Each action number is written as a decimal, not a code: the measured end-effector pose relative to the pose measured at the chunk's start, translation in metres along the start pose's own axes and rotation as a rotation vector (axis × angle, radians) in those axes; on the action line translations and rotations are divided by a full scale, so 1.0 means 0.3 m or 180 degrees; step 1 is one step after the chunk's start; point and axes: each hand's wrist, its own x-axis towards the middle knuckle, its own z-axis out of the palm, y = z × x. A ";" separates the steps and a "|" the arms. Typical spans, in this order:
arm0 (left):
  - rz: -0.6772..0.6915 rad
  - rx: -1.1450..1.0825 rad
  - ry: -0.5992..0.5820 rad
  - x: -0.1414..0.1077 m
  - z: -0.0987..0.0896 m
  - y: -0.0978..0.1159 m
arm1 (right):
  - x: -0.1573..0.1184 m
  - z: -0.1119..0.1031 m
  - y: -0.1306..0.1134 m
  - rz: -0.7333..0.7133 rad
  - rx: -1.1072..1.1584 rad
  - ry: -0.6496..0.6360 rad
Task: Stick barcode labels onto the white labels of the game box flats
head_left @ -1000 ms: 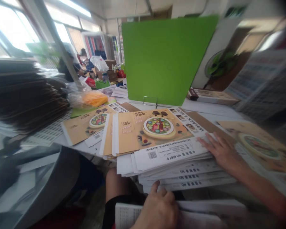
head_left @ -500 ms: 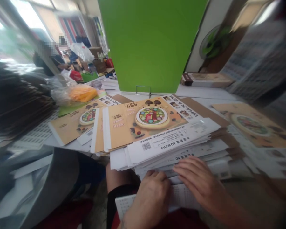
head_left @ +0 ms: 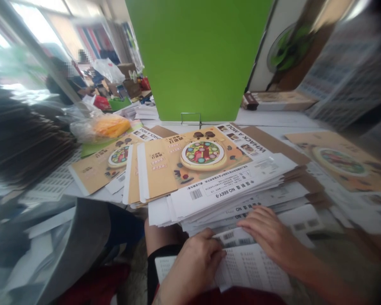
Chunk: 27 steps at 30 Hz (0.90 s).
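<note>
A white sheet of barcode labels [head_left: 250,267] lies low over my lap, with printed columns and a row of barcodes along its upper part. My left hand [head_left: 200,258] is closed on the sheet's left side, fingers curled. At the upper right edge, the fingers of my right hand [head_left: 268,235] are pressed together on the barcode row; its thumb is hidden. Just beyond both hands is a pile of flat printed cartons [head_left: 216,190], the top one showing a round picture and "WHACK A MOLE".
A tall green board [head_left: 200,59] stands behind the pile. More flat cartons lie at the right [head_left: 339,163] and left [head_left: 98,167]. A grey bin with paper scraps [head_left: 79,237] is at lower left. A yellow bundle in plastic [head_left: 111,126] lies behind. People sit far left.
My hands have moved slightly apart, and more of the label sheet and its barcode row shows between them. The right hand has shifted a little right. The view has tilted slightly.
</note>
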 end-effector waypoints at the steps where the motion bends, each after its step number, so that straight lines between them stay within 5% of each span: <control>1: -0.0033 -0.0091 -0.0035 0.002 -0.001 0.002 | 0.004 0.005 -0.007 0.0006 -0.0018 0.0064; 11: -0.0199 -0.0221 -0.0031 0.013 0.002 0.020 | 0.014 0.049 -0.090 0.0326 -0.0127 0.0455; 22: -0.0227 -0.0152 0.0067 0.016 0.002 0.011 | -0.002 0.092 -0.138 0.0133 -0.0309 0.0784; 27: -0.0183 0.0200 0.0160 0.000 0.013 -0.010 | -0.012 0.064 -0.102 0.0655 0.0086 0.0425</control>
